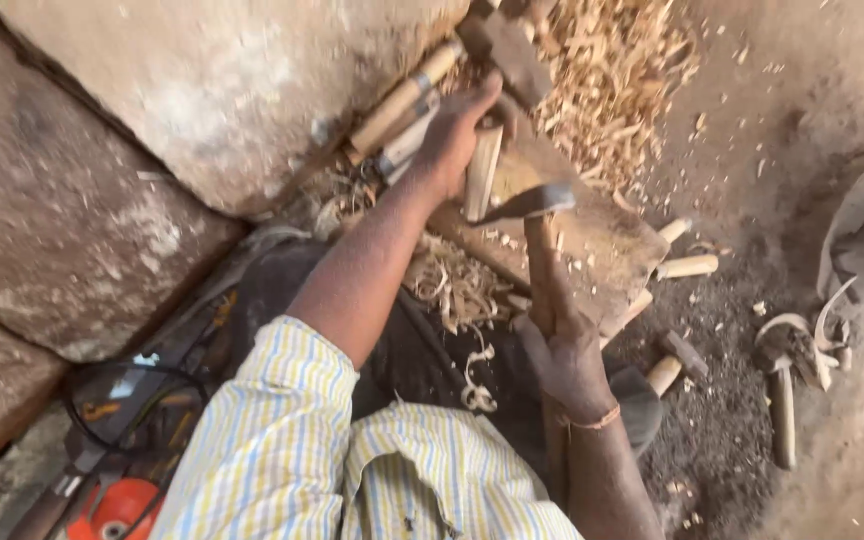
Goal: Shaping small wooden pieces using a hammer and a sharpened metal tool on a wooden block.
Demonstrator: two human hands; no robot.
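Pale wood shavings [607,80] lie heaped at one o'clock, spilling down around a worn wooden block [592,240] near the centre, which seems to serve as a chopping surface. On it stands a short wooden piece [482,170], nearly upright, and the left hand [457,130] has its fingers closed round the top of it, probably to steady it on end so that the blade can pare its side. The right hand [562,350], at five o'clock from the block, is wrapped tight around the wooden handle of an adze [537,215], whose dark iron head rests just beside the lower end of the piece. I count three pale, rounded wooden pegs [687,266] at the block's three-o'clock edge, and one more [664,375] at four o'clock, near a short dark offcut. Two wooden-handled tools [407,100] lean against the large stone slab [232,90] at eleven o'clock, within easy reach of the left hand. One further hafted tool [780,390] lies on the dirt at four o'clock, well apart.
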